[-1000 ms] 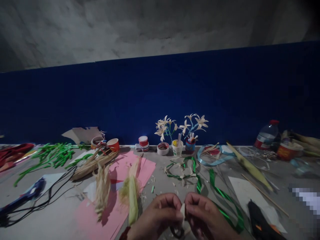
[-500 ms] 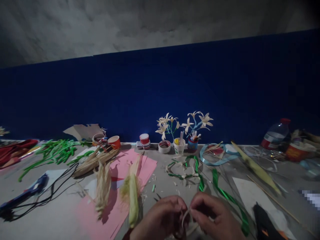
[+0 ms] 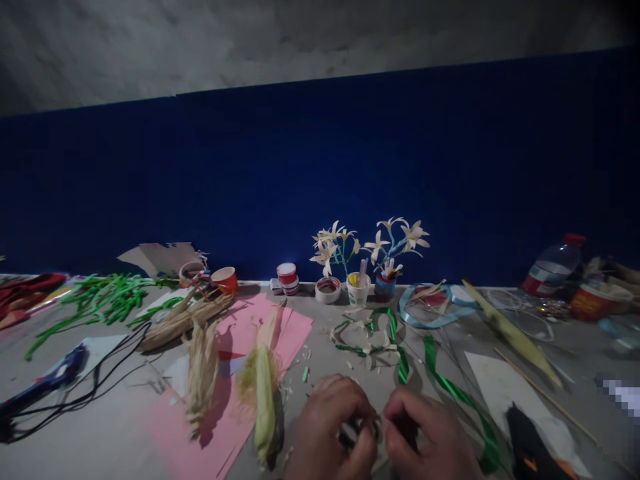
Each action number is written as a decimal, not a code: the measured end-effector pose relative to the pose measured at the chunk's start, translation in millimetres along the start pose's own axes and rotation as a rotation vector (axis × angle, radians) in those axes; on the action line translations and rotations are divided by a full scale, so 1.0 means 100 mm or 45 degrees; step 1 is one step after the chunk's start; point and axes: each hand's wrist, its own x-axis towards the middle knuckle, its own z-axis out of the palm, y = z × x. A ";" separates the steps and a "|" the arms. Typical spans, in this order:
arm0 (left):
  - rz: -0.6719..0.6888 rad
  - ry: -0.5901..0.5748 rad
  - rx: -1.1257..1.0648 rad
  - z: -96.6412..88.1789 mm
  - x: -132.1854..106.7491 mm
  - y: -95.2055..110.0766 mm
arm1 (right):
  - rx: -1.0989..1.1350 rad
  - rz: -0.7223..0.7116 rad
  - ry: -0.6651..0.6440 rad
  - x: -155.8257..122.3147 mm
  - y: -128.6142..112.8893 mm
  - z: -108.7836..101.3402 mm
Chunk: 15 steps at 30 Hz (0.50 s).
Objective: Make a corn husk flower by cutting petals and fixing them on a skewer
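Observation:
My left hand (image 3: 337,427) and my right hand (image 3: 425,433) are close together at the bottom centre, both with fingers pinched. Between the fingertips a little of a thin pale strip (image 3: 379,428), like corn husk, shows; the fingers hide most of it. Something dark and shiny appears in the gap under my left fingers, too covered to name. Just beyond the hands lies a wreath-like ring (image 3: 367,350) of green ribbon and pale husk knots. A green ribbon (image 3: 463,393) trails past my right hand. Left of my left hand is a pale green corn husk (image 3: 265,407).
Pink paper (image 3: 235,400) and dried husks (image 3: 200,380) lie to the left, near green pipe cleaners (image 3: 105,300). White husk flowers (image 3: 333,247) stand in cups along the blue wall. At right are a black-and-orange glue gun (image 3: 530,440), a thin stick (image 3: 545,393) and a bottle (image 3: 553,270).
My left hand has turned and its knuckles have risen. The pale loop visible between my hands earlier is now mostly hidden. The view has shifted slightly.

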 end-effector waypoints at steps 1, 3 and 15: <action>0.015 0.023 0.026 -0.01 -0.02 -0.02 | -0.006 0.025 0.033 -0.02 0.00 0.02; 0.004 0.082 0.075 -0.05 -0.06 -0.06 | -0.020 0.080 0.131 -0.05 0.01 0.03; -0.021 -0.055 0.082 -0.02 0.09 0.11 | -0.042 -0.029 0.209 -0.10 0.10 0.01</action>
